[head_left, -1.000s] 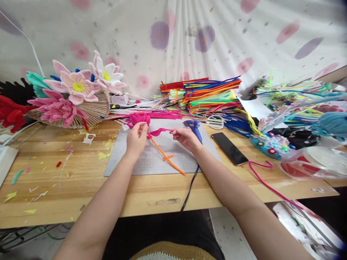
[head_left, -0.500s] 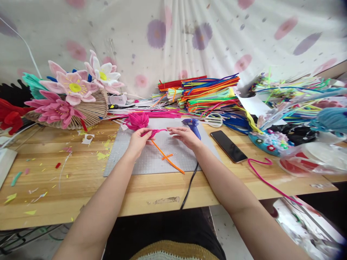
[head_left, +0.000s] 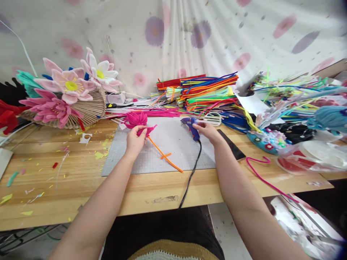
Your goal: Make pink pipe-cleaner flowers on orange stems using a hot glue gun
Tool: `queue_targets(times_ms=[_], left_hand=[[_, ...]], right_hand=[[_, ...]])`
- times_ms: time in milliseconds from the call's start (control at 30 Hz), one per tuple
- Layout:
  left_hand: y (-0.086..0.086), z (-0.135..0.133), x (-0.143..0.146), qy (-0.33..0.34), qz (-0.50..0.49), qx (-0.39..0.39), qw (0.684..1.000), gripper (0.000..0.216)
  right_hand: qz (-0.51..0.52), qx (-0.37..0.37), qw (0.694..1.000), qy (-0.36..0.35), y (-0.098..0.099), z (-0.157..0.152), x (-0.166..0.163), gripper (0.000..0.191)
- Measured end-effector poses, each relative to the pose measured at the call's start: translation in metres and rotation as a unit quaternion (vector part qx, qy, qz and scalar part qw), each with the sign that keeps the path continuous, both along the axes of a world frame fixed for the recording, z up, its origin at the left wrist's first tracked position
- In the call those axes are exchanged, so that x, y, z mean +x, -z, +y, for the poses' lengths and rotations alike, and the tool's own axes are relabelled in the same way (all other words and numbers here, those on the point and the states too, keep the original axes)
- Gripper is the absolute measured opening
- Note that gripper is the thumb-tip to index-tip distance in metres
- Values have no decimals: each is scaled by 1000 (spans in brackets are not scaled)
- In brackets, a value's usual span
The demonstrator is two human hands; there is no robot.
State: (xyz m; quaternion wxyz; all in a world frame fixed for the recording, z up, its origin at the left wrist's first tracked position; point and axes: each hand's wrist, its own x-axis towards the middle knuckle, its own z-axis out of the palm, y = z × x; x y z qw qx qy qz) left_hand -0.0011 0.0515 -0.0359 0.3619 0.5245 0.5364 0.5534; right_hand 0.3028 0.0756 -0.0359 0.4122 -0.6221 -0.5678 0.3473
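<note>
My left hand (head_left: 136, 140) is closed around a magenta fuzzy pipe-cleaner piece (head_left: 150, 129), pinched between thumb and fingers, with a short end sticking out to the right. Just behind it is a magenta pipe-cleaner flower (head_left: 137, 118). Below the hand an orange pipe cleaner (head_left: 159, 150) runs down to the right, with a short orange bit (head_left: 166, 156) by it. My right hand (head_left: 208, 132) has its fingers on the back of a blue hot glue gun (head_left: 191, 126), whose black cord trails to the table's front edge. Part of the grip is hidden.
A grey cutting mat (head_left: 121, 162) lies under the work. White-handled scissors (head_left: 213, 118) and a dark phone (head_left: 230, 144) are by my right hand. Bundles of coloured pipe cleaners (head_left: 208, 92) line the back; a fan with fuzzy flowers (head_left: 72, 86) stands left, among paper scraps.
My right hand has left the magenta strand's end and moved right, onto the glue gun, which has shifted slightly. My left hand keeps its hold on the magenta piece.
</note>
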Motion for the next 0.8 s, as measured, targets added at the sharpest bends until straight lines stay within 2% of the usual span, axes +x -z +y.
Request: queue_targets(times_ms=[67, 167, 267, 333, 400, 467, 600, 800], left_hand=[[2, 1, -1, -6, 6, 8, 1000, 21], [4, 1, -1, -4, -1, 21, 1000, 21], [5, 1, 0, 5, -29, 26, 999, 22], [5, 1, 1, 10, -38, 22, 999, 23], [5, 1, 1, 13, -38, 17, 999, 23], [5, 1, 1, 15, -42, 15, 999, 22], [6, 2, 0, 15, -59, 17, 998, 17], [7, 4, -1, 4, -53, 8, 999, 15]], right_hand=[[-24, 16, 1000, 4, 12, 7, -12, 47], [-71, 18, 994, 76, 23, 14, -25, 45], [-25, 3, 991, 131, 23, 13, -33, 45], [77, 12, 993, 92, 18, 8, -39, 46], [184, 24, 983, -2, 10, -1, -47, 45], [237, 22, 967, -91, 2, -11, -57, 40], [202, -16, 964, -171, -5, -25, -77, 36], [175, -20, 970, -169, 1, -26, -90, 38]])
